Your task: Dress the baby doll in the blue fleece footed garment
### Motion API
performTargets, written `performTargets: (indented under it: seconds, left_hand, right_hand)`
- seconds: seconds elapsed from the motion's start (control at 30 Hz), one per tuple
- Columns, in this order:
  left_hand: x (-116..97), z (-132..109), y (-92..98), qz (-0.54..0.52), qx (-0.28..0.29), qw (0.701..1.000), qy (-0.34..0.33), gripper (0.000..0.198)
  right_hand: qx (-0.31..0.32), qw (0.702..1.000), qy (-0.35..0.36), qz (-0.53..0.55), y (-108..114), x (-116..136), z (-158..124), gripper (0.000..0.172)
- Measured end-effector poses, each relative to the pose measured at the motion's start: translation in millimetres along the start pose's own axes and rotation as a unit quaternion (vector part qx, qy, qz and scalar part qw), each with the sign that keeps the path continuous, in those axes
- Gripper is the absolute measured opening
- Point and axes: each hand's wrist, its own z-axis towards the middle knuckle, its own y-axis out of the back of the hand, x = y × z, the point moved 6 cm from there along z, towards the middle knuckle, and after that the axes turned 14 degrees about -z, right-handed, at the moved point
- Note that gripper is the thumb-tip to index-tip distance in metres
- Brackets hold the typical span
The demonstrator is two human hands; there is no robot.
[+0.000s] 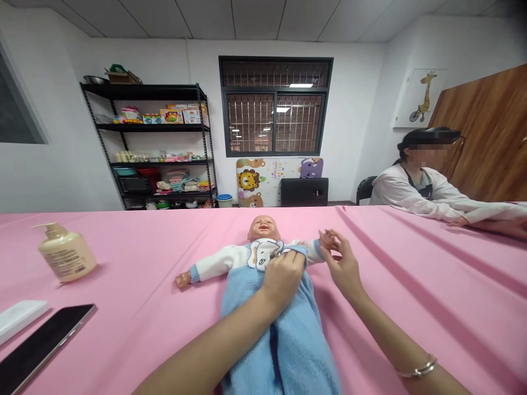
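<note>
My left hand (284, 274) is bunched on the blue towel (288, 340) over the chest of the doll (263, 227), dead center of the frame, half hiding its bib. My right hand (345, 266) pinches its little fist. The legs are totally buried, and the towel runs off the bottom edge.

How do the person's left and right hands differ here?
The left hand rests on the chest of the doll, fingers curled over the edge of the blue blanket. The right hand holds the doll's hand out to the side. The right wrist wears a bracelet; the left is bare. Both touch the doll.
</note>
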Motion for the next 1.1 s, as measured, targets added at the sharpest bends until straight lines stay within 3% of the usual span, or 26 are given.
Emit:
performTargets:
  seconds: [0.1,0.2,0.37,0.5,0.6,0.67,0.73,0.8,0.9,1.0,1.1]
  left_hand:
    - [2,0,4.6,-0.022,-0.037,0.999,0.003,0.028]
    - [0,0,8.0,-0.006,-0.076,0.997,-0.025,0.038]
    - [-4,2,2.9,0.058,-0.070,0.994,-0.060,0.048]
    - [0,5,-3.1,0.091,0.002,0.996,0.006,0.030]
    - [2,5,-4.2,0.096,0.051,0.992,0.063,0.019]
    - [2,5,-5.3,0.085,0.077,0.990,0.083,0.015]
    - [2,4,-7.0,0.075,0.098,0.989,0.086,0.016]
    - [1,4,-7.4,0.068,0.098,0.991,0.068,0.021]
    - [-3,3,-6.5,0.061,0.075,0.995,0.026,0.029]
    - [-6,2,-7.5,0.061,0.056,0.996,-0.020,0.031]
    - [-10,-1,-9.8,0.058,0.040,0.995,-0.065,0.029]
  right_hand:
    - [0.030,0.991,0.084,-0.097,-14,27,-17,0.047]
    - [0.072,0.990,0.108,-0.057,-29,42,-30,0.041]
    - [0.138,0.982,0.007,0.129,-39,54,-37,0.041]
    - [0.180,0.968,-0.032,0.174,-41,61,-39,0.042]
    - [0.161,0.976,-0.044,0.143,-39,48,-35,0.040]
    - [0.129,0.990,-0.005,0.061,-36,37,-30,0.034]
    - [0.093,0.994,0.049,-0.033,-32,27,-24,0.026]
    - [0.074,0.991,0.060,-0.090,-32,14,-18,0.024]
    - [0.124,0.988,-0.059,-0.073,-40,-15,-7,0.026]
    - [0.203,0.957,-0.201,-0.038,-58,-41,0,0.025]
    - [0.227,0.944,-0.229,-0.068,-74,-52,15,0.022]
